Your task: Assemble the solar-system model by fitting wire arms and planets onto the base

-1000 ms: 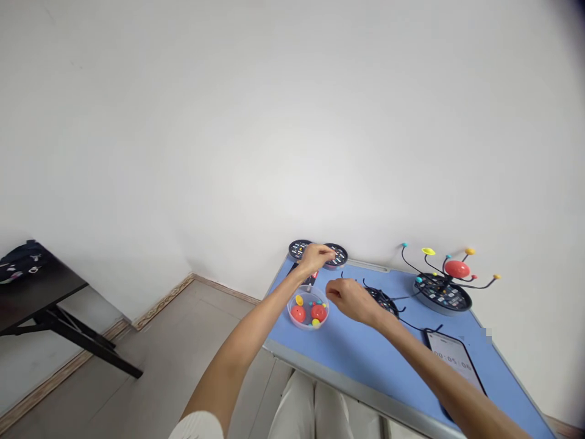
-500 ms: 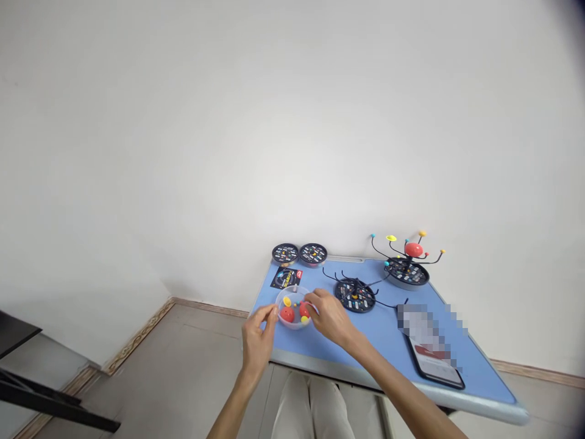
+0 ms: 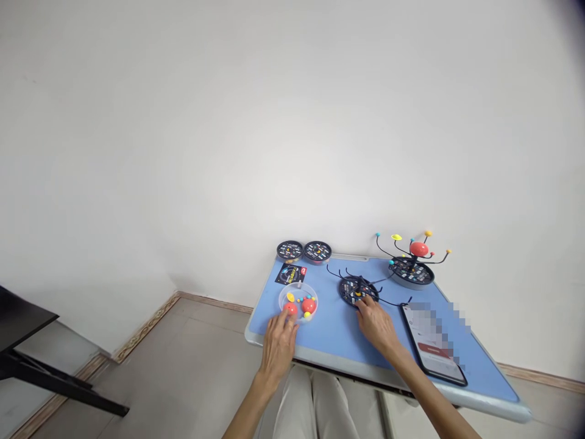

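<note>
1. A plain white wall (image 3: pixel 292 122) stands behind a blue-topped counter (image 3: pixel 329 338), which carries everything in use.
2. The clear bowl (image 3: pixel 281 297) sits near the front edge, holding red balls (image 3: pixel 309 306), yellow pieces and small coloured beads.
3. The person's left hand (image 3: pixel 278 341) is at the bowl's near rim, fingers loosely bent; whether it grips the rim cannot be told.
4. The right hand (image 3: pixel 377 323) curls with its fingertips at the near edge of the dark round base (image 3: pixel 350 292); whether it pinches anything is hidden.
5. Thin black arms with no balls visible on them spread from that base; an assembled model (image 3: pixel 411 271) with coloured balls stands behind it to the right.
6. The step in hand appears to be handling at the base, with the bowl of parts kept within reach.
7. The next move seems to call for a light fingertip grip and a steadied base, since its arms look easily knocked.
</note>
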`<control>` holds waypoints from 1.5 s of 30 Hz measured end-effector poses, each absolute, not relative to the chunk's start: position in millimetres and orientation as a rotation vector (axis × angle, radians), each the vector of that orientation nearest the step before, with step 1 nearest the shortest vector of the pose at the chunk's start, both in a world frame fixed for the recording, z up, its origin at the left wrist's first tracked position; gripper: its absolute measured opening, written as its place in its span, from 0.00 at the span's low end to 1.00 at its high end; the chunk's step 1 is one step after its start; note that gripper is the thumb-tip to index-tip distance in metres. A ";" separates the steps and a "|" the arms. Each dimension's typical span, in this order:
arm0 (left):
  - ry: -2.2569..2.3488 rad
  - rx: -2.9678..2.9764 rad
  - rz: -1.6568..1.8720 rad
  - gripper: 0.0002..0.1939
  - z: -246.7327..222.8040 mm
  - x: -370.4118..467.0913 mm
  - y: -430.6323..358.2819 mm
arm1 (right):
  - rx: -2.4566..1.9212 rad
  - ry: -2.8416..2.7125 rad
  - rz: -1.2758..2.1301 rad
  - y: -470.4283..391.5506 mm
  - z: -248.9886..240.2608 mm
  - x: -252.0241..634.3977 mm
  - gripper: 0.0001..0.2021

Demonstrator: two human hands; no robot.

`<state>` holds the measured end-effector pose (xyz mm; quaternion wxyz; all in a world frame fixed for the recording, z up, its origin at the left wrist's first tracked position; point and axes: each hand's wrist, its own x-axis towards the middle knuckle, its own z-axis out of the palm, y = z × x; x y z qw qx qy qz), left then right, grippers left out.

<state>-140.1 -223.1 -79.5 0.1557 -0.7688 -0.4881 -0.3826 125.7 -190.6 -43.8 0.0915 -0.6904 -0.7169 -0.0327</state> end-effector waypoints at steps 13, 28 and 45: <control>-1.454 -2.158 -1.161 0.13 -77.8 -168.2 -237.8 | -1.924 -2.209 -0.169 -217.8 -58.1 86.7 0.15; -1.452 -2.158 -1.135 0.14 -79.8 -166.4 -240.2 | -1.935 -2.272 -0.155 -218.3 -31.0 40.9 0.12; -1.412 -2.525 -0.962 0.17 -73.1 -42.9 -254.5 | -1.806 -2.032 -0.156 -225.5 14.5 185.4 0.19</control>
